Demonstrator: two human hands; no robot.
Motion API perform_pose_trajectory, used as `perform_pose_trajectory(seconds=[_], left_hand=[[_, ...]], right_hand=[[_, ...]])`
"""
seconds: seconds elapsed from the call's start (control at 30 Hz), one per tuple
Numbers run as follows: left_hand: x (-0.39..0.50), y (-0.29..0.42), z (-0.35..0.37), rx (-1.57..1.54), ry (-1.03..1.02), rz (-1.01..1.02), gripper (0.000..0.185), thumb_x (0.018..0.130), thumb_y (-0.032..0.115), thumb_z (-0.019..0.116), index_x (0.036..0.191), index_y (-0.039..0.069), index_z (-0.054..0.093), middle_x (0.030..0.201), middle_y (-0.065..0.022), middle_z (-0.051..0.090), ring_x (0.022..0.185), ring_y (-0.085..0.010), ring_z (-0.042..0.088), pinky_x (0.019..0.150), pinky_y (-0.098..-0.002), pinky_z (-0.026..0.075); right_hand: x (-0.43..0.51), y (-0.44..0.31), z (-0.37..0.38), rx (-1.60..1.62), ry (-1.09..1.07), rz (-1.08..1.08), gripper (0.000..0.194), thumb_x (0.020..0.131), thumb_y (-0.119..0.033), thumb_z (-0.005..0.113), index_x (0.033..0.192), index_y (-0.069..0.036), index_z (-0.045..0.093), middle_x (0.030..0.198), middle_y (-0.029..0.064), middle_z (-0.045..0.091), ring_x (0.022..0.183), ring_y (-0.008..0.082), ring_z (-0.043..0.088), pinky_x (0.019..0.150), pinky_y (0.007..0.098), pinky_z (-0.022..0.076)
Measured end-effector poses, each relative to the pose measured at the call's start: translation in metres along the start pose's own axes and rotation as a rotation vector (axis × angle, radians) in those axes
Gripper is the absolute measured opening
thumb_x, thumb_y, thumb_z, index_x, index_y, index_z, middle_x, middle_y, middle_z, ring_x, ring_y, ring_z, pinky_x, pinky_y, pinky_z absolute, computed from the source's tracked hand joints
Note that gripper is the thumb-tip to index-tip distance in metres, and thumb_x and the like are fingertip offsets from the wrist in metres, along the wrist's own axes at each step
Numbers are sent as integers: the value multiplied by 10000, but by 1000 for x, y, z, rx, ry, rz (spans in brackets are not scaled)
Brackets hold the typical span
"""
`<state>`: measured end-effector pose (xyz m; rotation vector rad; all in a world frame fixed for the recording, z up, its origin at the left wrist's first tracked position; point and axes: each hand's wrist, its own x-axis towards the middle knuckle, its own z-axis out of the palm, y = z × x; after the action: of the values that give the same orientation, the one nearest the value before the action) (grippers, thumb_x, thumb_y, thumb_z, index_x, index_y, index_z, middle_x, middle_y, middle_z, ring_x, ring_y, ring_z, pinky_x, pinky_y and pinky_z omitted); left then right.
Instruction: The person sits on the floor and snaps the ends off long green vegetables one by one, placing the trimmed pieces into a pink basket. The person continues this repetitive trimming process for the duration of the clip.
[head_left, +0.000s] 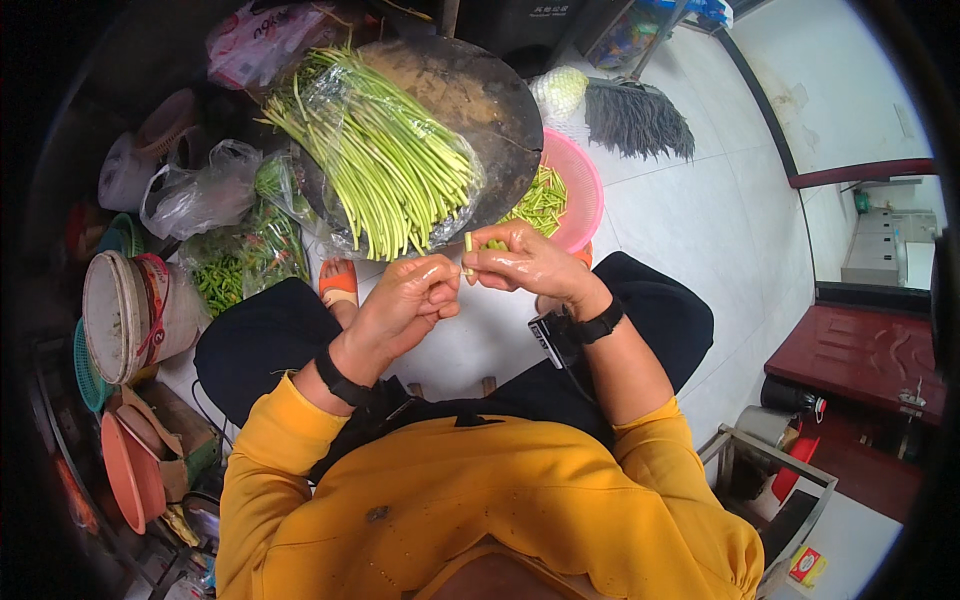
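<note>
In front of my lap, my right hand (529, 259) holds several short green pieces of what look like garlic scapes, with one pale piece (469, 247) upright between thumb and forefinger. My left hand (416, 296) meets it there, thumb and forefinger pinching at the lower end of that piece. Both hands look wet. Beyond them, a large bundle of long garlic scapes (382, 150) lies on clear plastic wrap over a round dark wooden board (499, 112). A pink plastic basket (589, 187) stands right of the board, with many cut pieces (544, 202) inside.
At left sit plastic bags of green peppers (217, 277), a white bucket (112, 315) and an orange basin (127, 472). A mop head (637, 120) and a net-wrapped vegetable (561, 90) lie beyond the basket. A metal-framed stool (780, 465) stands at lower right.
</note>
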<state>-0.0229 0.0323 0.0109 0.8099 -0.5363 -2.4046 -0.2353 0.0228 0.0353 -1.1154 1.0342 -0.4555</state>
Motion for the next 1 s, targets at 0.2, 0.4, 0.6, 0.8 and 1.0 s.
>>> perform_pose_trajectory(seconds=[0.2,0.4,0.6,0.8,1.0], left_hand=[[-5,3,2,-150,-40,-70,271,989,99,511,721,61,517,628,49,365,497,-48,267,579,-248,319],[-8,11,4,-263,-52,-100,272,985,104,514,715,84,494,621,60,368,468,-40,268,570,-231,326],[-13,71,-27,-307,156,273,153,985,91,578,840,43,580,658,52,379,513,-34,316,554,-207,325],[-44,131,-69,1018,774,819,235,911,147,707,729,28,619,614,42,497,535,-64,408,509,-247,339],[-79,164,-108,1564,1499,884,320,854,62,686,1164,136,719,760,-126,682,754,-384,665,707,-436,510]], right_hand=[[-4,3,-1,35,-113,-45,272,965,-268,628,834,-30,648,608,-33,512,530,40,419,494,216,318],[-11,2,-1,134,-361,0,251,958,-252,639,841,-31,650,640,-19,555,566,37,469,516,209,353],[-13,14,-22,-222,-70,-90,223,935,-220,624,841,-18,642,669,-2,582,577,79,496,552,254,407],[29,54,-118,-768,658,-261,194,885,-178,638,923,10,672,739,136,661,683,258,636,636,361,491],[64,42,-92,-830,917,-458,156,842,-99,702,959,5,692,750,151,681,681,217,657,656,337,514]])
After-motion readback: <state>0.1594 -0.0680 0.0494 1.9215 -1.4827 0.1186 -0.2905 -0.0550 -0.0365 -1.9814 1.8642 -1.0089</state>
